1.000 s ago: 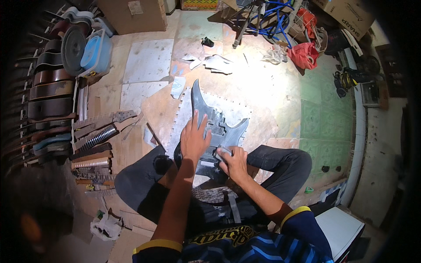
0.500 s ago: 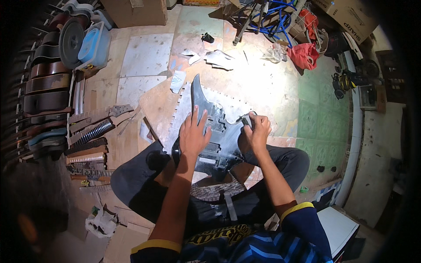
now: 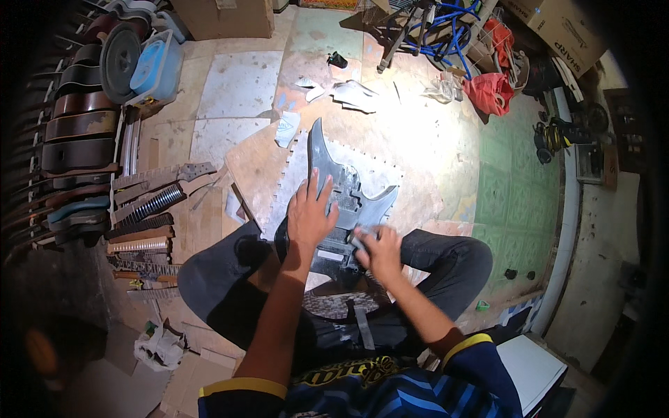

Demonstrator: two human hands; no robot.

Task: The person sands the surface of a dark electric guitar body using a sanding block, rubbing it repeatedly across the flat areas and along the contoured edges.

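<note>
A dark grey, horned electric guitar body [image 3: 327, 167] with routed cavities lies on a pale foam mat [image 3: 376, 164] between my bent legs. My left hand [image 3: 310, 212] rests on the upper left of the body, fingers stretched out and slightly apart. My right hand [image 3: 376, 251], smeared by motion, grips a small grey block [image 3: 359, 238] against the body's right side, beside the cavities. The block is partly hidden by my fingers. Pale dust shows on the body's surface.
Guitar bodies [image 3: 80, 139] and necks [image 3: 150, 209] line the left. A clear bin [image 3: 157, 70] and a cardboard box [image 3: 219, 17] stand at the back left. Paper scraps [image 3: 352, 94] lie ahead. Blue tubing [image 3: 435, 35] and a red bag [image 3: 488, 94] sit at the back right.
My right hand moved up to the right horn by half a second ago and is now back lower and leftward with the grey block. My left hand stays on the body.
</note>
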